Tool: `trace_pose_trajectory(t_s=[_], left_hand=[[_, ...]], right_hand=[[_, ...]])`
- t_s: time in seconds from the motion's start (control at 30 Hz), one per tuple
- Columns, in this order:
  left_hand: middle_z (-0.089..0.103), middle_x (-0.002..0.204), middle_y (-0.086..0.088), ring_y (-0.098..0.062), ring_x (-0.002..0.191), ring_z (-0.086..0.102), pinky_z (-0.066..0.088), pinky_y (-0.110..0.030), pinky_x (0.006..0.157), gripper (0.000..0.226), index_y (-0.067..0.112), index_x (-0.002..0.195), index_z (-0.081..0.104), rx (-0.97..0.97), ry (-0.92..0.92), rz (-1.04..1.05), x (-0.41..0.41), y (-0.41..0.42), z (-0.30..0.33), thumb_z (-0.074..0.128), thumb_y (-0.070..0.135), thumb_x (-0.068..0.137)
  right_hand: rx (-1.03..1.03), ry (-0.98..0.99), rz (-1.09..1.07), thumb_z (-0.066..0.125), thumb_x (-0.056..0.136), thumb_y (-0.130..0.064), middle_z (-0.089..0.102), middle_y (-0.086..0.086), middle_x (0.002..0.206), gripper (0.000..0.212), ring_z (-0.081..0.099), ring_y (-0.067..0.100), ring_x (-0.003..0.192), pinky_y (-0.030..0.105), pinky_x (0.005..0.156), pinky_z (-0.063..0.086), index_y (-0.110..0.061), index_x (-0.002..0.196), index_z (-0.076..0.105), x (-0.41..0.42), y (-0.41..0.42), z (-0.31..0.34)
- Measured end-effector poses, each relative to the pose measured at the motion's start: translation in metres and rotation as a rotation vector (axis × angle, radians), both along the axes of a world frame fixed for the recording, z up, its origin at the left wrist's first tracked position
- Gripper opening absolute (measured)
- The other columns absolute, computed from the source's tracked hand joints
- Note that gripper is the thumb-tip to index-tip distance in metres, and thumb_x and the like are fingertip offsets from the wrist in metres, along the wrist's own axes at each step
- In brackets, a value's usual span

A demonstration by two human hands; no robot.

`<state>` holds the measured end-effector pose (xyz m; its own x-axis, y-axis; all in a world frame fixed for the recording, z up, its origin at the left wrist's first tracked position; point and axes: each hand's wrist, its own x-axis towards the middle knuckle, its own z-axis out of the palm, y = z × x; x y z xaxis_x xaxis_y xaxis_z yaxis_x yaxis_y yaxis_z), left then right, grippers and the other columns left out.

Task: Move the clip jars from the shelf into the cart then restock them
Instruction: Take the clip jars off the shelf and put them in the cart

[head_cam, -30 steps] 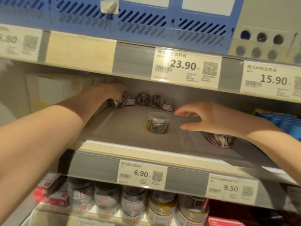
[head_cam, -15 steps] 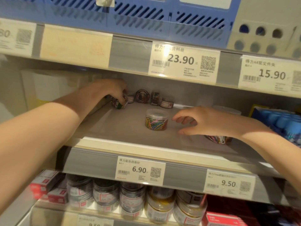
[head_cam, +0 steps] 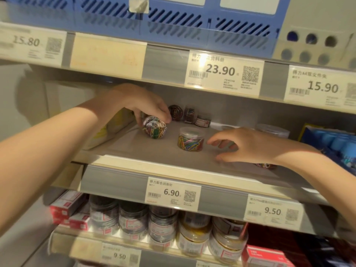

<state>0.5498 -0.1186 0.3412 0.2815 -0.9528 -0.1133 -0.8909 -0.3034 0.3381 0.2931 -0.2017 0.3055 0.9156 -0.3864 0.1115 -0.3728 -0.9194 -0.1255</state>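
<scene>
Left hand (head_cam: pixel 142 105) grips tipped clip jar (head_cam: pixel 154 127), full of bright clips. Right hand (head_cam: pixel 244 145) spread wide, holding nothing, fingers just beside upright clip jar (head_cam: pixel 190 139) between both hands on shelf (head_cam: pixel 134 151).

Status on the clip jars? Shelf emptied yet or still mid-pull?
Mid-pull. Done: can't confirm, the cart isn't in view. In hand: the left hand grips one colourful clip jar, tilted on its side. The right hand, fingers open, is beside the upright jar, not gripping it. Left: that jar, the small dark jars at the back, then restocking.
</scene>
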Motion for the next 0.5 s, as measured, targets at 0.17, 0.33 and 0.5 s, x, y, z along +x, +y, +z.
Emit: trace_pose_trajectory(t_s=[0.17, 0.33, 0.5], left_hand=[[0.058, 0.114, 0.005, -0.011, 0.103, 0.056, 0.057, -0.038, 0.081, 0.030, 0.019, 0.116, 0.066, -0.126, 0.028, -0.066, -0.010, 0.003, 0.001, 0.066, 0.029, 0.087], [0.061, 0.101, 0.008, -0.014, 0.097, 0.058, 0.047, -0.022, 0.067, 0.030, 0.026, 0.111, 0.065, -0.318, 0.060, -0.103, -0.018, -0.003, 0.000, 0.068, 0.037, 0.083], [0.062, 0.108, 0.008, -0.012, 0.107, 0.058, 0.041, -0.023, 0.083, 0.038, 0.027, 0.114, 0.063, -0.461, 0.054, -0.134, -0.030, -0.008, -0.006, 0.067, 0.043, 0.080]], right_hand=[[0.041, -0.012, -0.001, 0.066, 0.086, -0.032, 0.054, -0.021, 0.109, 0.040, 0.054, -0.004, 0.100, 0.003, 0.083, 0.037, -0.033, 0.124, 0.055, -0.006, 0.001, 0.000], [0.043, -0.039, -0.007, 0.065, 0.087, -0.033, 0.049, -0.031, 0.099, 0.037, 0.054, -0.005, 0.098, 0.016, 0.092, 0.042, -0.033, 0.122, 0.055, -0.011, 0.004, 0.005], [0.051, -0.049, -0.006, 0.065, 0.087, -0.033, 0.051, -0.028, 0.101, 0.034, 0.055, -0.007, 0.096, 0.018, 0.093, 0.043, -0.033, 0.119, 0.056, -0.014, 0.005, 0.009]])
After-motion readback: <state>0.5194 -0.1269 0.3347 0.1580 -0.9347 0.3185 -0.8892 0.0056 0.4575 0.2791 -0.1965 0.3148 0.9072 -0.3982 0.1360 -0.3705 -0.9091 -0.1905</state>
